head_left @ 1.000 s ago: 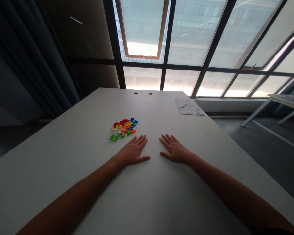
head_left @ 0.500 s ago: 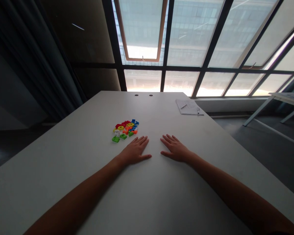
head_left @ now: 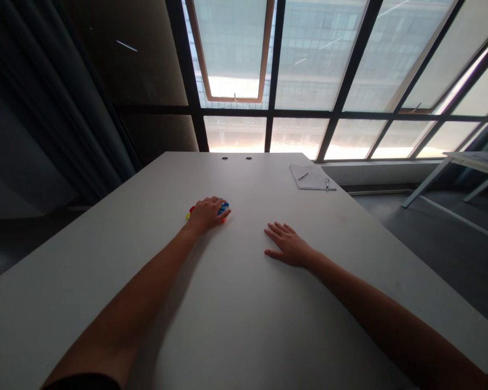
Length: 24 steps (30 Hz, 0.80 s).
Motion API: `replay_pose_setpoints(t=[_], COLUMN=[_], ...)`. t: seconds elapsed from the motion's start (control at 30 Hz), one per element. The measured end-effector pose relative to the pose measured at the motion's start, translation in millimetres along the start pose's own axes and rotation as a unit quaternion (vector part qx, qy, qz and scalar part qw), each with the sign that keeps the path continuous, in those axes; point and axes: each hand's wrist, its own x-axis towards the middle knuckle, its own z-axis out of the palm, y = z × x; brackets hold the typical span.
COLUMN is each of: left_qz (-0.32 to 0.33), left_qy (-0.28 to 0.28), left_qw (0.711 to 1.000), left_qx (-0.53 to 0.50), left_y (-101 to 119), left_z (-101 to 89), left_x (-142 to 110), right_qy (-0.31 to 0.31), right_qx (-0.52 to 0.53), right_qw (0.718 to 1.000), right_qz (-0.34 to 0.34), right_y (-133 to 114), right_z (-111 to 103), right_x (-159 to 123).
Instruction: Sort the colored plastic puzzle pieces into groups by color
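Note:
My left hand [head_left: 205,213] lies palm down over a small pile of colourful plastic pieces [head_left: 224,207], hiding most of it. Blue pieces show past its fingers, with bits of red and yellow at its left side and orange-red below the thumb. Its fingers are apart and slightly bent; nothing gripped is visible, and what is under the palm is hidden. My right hand [head_left: 287,245] rests flat on the white table [head_left: 236,303], to the right of the pile, with fingers spread and nothing in it.
Sheets of paper [head_left: 307,177] with pens on them lie near the table's far right edge. Two round dark holes [head_left: 236,158] sit along the far edge. Beyond are large windows [head_left: 238,54], a dark curtain [head_left: 44,81] on the left, and another table [head_left: 477,160] at right.
My left hand has moved forward and left from the bare tabletop onto the pile of plastic pieces, covering most of it. My right hand has stayed in place.

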Motion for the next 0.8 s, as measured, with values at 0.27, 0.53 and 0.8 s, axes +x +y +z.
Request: replay_pose_setpoints(t=[0.27,0.53,0.8], left_qz=[-0.049,-0.070,-0.082], left_qy=[-0.119,-0.175,-0.170], left_qw=[0.992,0.982,0.982], left_qx=[-0.001,-0.004,0.009], left_y=[-16,-30,-28], left_z=[21.6,9.2,13.4], left_x=[19,2,-1], right_qy=[-0.002,-0.011,-0.029], right_qx=[0.005,-0.002,-0.008], right_qw=[1.000,1.000,0.999], right_qz=[-0.003,0.004,0.010], right_y=[0,-3,-4], right_z=[1,-1,-6], right_x=[0,-2,-1])
